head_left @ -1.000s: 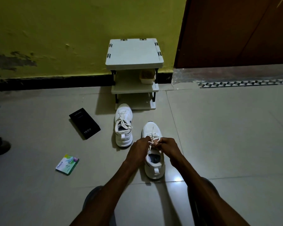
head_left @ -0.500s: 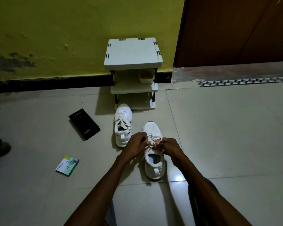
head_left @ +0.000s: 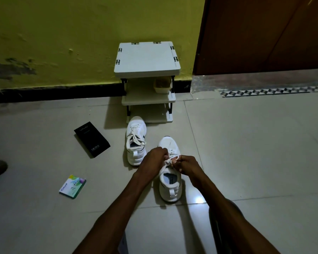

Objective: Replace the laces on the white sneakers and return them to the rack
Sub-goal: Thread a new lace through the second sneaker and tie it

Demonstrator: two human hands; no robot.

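Head camera looks down on a tiled floor [head_left: 246, 143], where both hands meet over one white sneaker [head_left: 170, 189]. The left hand [head_left: 152, 160] and the right hand [head_left: 189, 166] each have their fingers curled in tight, pinching the white lace [head_left: 168, 161] that runs from one set of fingertips to the other. That sneaker sits on the floor directly under the fingers, toe pointing away from the person. Just beyond the left fingers and to their left stands the second sneaker [head_left: 136, 142], laced, also on the floor. Farther beyond the fingers, against the yellow wall [head_left: 62, 33], stands the white rack [head_left: 147, 59], with a small tub [head_left: 162, 87] on its middle shelf. Well left of the left fingers lie a black box [head_left: 92, 139] and a small green packet [head_left: 72, 186].
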